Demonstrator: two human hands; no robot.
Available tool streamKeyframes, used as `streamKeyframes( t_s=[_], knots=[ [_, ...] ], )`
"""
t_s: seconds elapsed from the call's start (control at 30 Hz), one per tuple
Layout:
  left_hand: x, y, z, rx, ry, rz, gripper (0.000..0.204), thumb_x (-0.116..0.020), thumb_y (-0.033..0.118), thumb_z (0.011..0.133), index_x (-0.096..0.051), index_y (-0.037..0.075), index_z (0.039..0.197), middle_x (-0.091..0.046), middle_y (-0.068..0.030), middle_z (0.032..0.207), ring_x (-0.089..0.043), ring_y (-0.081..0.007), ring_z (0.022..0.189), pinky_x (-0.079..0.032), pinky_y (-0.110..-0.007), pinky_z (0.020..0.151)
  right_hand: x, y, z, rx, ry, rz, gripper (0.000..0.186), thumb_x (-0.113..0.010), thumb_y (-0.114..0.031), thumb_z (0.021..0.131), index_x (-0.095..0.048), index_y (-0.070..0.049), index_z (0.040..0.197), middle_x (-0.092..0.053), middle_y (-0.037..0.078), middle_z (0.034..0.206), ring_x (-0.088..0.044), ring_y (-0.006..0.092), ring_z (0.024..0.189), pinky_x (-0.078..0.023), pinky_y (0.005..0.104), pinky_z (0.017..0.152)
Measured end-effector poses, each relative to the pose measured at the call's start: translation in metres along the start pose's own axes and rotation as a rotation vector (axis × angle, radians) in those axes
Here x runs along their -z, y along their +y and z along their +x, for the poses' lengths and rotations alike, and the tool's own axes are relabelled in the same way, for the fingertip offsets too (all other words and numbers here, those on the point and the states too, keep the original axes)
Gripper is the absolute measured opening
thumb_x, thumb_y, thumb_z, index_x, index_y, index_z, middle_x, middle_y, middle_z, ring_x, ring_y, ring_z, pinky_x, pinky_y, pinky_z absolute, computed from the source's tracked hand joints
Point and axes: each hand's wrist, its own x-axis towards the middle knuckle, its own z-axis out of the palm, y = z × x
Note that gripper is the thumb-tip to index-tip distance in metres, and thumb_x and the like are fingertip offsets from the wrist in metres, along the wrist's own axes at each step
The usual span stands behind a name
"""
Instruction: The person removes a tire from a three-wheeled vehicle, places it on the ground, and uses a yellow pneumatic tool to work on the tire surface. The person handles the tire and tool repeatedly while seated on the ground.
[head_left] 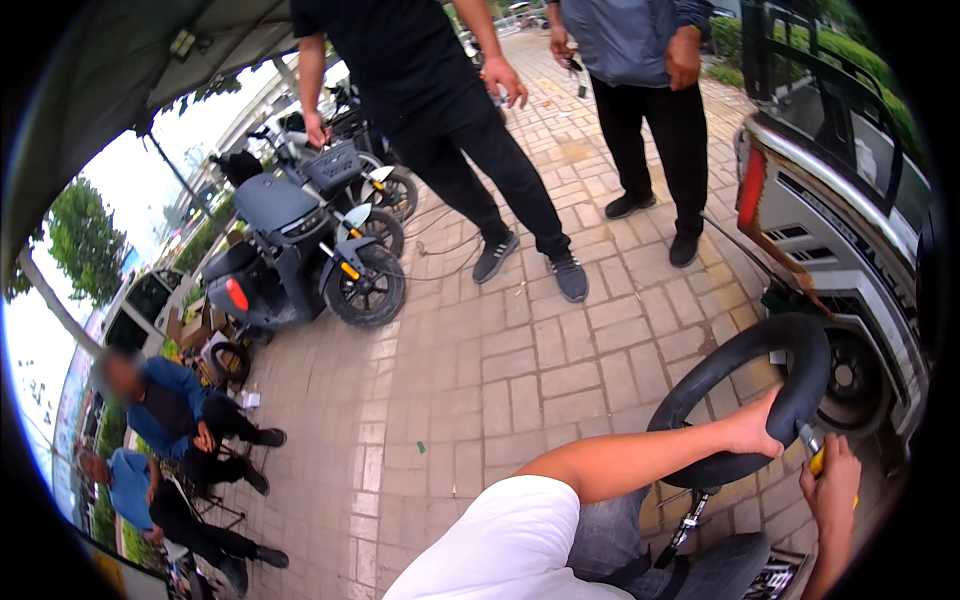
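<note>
A black rubber inner tube (745, 375) stands as a hoop at the lower right of the view, above the person's denim-clad knees and close beside the rear wheel (848, 378) of a silver vehicle (840, 220). The left hand (757, 425) is clamped on the tube's lower rim, its bare forearm reaching in from a white sleeve. The right hand (835, 480) is closed around a yellow-handled tool (815, 452) whose metal tip meets the tube just beside the left hand. Below the tube a thin metal stem (688, 520) slants downward. The ground is a brick pavement (500, 370). Two people in dark trousers stand near the top, their hands hanging at their sides. To the left, several electric scooters (300, 255) are parked in a row, and further down on the left two people in blue jackets sit on low seats.
</note>
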Motion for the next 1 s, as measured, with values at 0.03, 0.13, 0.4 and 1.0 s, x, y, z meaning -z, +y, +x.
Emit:
streamKeyframes(
  t_s=[0.03, 0.13, 0.4, 1.0],
  knots=[
    [0.000, -0.001, 0.000, 0.018, -0.013, 0.010, 0.103, -0.079, 0.016, 0.058, -0.024, 0.001, 0.143, -0.055, -0.0201, 0.122, -0.055, -0.0326, 0.115, -0.043, -0.037, 0.100, 0.002, -0.004, -0.001, 0.022, -0.029, 0.006, 0.041, -0.069, -0.008, 0.063, -0.054, 0.002, 0.099, -0.055, 0.022, 0.085, -0.056, 0.0451, 0.077, -0.044, 0.0517, 0.065],
    [-0.004, -0.005, 0.000, 0.010, 0.007, 0.019, 0.100, -0.079, 0.015, 0.058, -0.026, 0.002, 0.142, -0.057, -0.0197, 0.119, -0.057, -0.0325, 0.112, -0.045, -0.038, 0.097, 0.005, -0.008, 0.000, 0.037, -0.060, 0.049, 0.040, -0.068, -0.007, 0.064, -0.053, 0.002, 0.100, -0.054, 0.024, 0.087, -0.054, 0.0469, 0.079, -0.043, 0.0523, 0.066],
    [-0.003, 0.001, 0.005, 0.059, -0.059, -0.018, 0.103, -0.078, 0.013, 0.058, -0.022, 0.000, 0.144, -0.053, -0.0195, 0.122, -0.052, -0.0319, 0.117, -0.042, -0.037, 0.101, 0.000, 0.009, 0.001, 0.069, -0.067, 0.035, 0.040, -0.067, -0.005, 0.063, -0.054, 0.002, 0.100, -0.054, 0.024, 0.085, -0.054, 0.0470, 0.079, -0.043, 0.0509, 0.066],
    [-0.010, -0.018, 0.010, 0.035, 0.011, 0.034, 0.103, -0.079, 0.011, 0.056, -0.025, 0.000, 0.142, -0.052, -0.0197, 0.122, -0.051, -0.0319, 0.116, -0.041, -0.037, 0.101, -0.008, 0.013, 0.005, 0.053, 0.019, 0.058, 0.046, -0.065, -0.003, 0.063, -0.054, 0.004, 0.108, -0.055, 0.024, 0.092, -0.056, 0.0469, 0.084, -0.045, 0.0506, 0.069]
  ],
)
